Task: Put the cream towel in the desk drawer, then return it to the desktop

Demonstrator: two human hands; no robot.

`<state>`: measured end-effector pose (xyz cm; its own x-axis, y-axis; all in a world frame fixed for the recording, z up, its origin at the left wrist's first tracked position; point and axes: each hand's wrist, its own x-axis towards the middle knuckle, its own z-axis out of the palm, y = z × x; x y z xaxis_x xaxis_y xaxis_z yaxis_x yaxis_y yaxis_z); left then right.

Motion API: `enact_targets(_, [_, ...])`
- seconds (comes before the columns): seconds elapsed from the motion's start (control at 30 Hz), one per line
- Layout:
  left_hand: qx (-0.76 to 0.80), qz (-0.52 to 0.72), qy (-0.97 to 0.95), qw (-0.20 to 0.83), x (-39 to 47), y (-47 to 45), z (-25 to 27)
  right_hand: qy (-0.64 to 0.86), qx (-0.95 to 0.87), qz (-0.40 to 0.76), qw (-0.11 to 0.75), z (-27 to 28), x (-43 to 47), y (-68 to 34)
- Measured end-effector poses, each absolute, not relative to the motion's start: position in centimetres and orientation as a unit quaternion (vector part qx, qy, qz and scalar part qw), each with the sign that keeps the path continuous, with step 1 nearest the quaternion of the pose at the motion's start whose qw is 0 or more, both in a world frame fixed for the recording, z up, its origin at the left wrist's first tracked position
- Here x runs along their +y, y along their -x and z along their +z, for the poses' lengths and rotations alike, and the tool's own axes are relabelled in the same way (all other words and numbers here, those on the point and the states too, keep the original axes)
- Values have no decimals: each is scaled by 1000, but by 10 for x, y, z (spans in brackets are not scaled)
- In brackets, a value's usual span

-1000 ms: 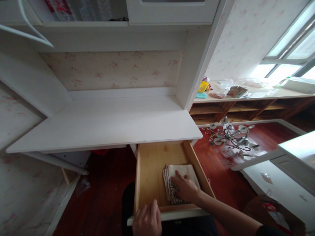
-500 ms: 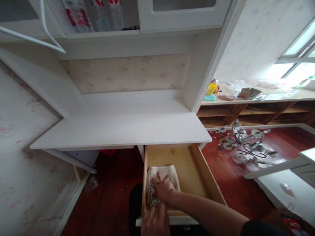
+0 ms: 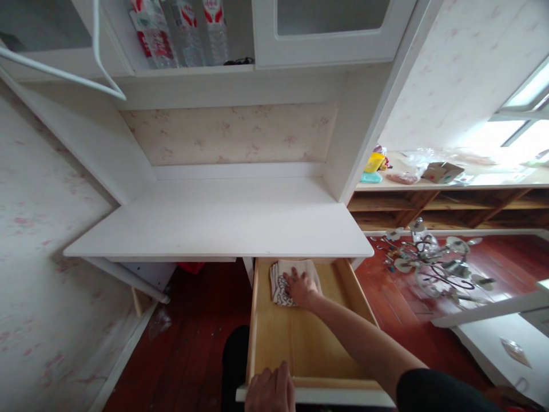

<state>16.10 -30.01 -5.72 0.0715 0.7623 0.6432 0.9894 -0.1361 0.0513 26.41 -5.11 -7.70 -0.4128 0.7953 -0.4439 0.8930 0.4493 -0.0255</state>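
A pulled-out wooden drawer with a white front hangs under the white desk top. Inside it, toward the back, lies a folded cloth, cream with a dark curly pattern along its left part. My right hand presses flat on this cloth with its fingers spread. At the bottom of the view my left hand is closed over the top edge of the drawer front, left of its middle. Its fingertips are partly hidden.
The white desk top spreads above the drawer. Plastic bottles stand in the upper cabinet, and a white bar juts in at upper left. On the red floor to the right lies a chandelier, near a white furniture piece.
My right hand and the cloth have shifted from the drawer's front to its back. My left hand stays at the drawer front. The camera view has tilted slightly.
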Motion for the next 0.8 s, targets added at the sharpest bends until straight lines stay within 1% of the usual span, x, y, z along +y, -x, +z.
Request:
enact_targets(0.23, [-636, -279, 700, 167, -303, -162, -62, -580, 778, -135, 198, -76, -42, -361])
enact_targets(0.3, [-631, -281, 704, 164, -303, -161, -65, -583, 779, -140, 183, -73, -45, -375])
enact_targets(0.43, [-621, -282, 712, 167, -302, -160, -66, -555, 806, -173, 111, -74, -61, -388])
enact_targets(0.5, [-619, -278, 714, 169, -302, -160, -65, -527, 822, -186, 110, -79, -68, -394])
enact_targets(0.57, [-619, -275, 715, 173, -302, -160, -64, -508, 830, -188, 131, -85, -72, -401])
enact_targets(0.67, [-621, -267, 714, 182, -301, -160, -63, -490, 843, -158, 152, -96, -73, -407])
enact_targets(0.8, [-614, -274, 716, 189, -300, -160, -65, -490, 857, -87, 133, -108, -70, -405])
